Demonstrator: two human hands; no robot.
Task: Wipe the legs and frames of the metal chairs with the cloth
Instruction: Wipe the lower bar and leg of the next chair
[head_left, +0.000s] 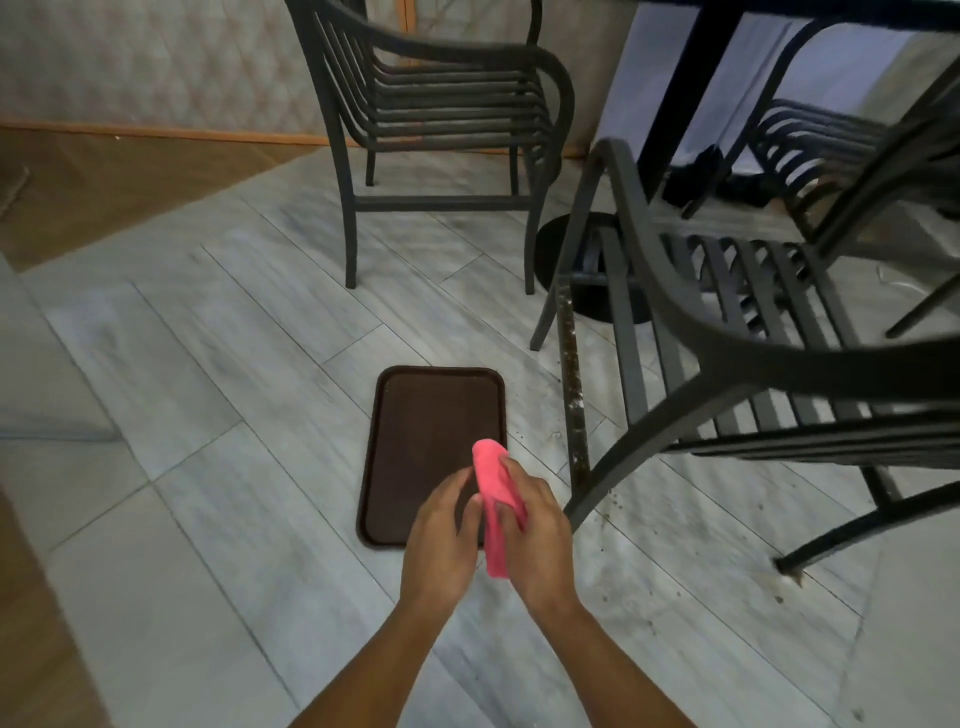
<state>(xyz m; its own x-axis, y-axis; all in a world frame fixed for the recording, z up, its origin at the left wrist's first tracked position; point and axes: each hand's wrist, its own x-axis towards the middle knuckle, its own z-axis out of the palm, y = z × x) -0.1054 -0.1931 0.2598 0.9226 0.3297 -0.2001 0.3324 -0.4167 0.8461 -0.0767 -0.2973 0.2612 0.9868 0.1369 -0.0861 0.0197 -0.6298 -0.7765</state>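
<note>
Grey floor tiles run under everything, speckled with grit off to the right of my grip. I have the cloth folded between both hands, just above the near end of a tray lying on the floor. My right hand grasps the cloth, fingers curled round its fold; my left hand pinches its edge with thumb and fingertips. Both forearms reach forward and down, wrists close together, palms turned toward each other.

A crusted chair leg stands just right of my grip, with the chair beyond it; another chair sits well ahead. As I judge it, a loose fold could slip as I rub, and flaking dirt may drop onto the tray or smear along the frame.
</note>
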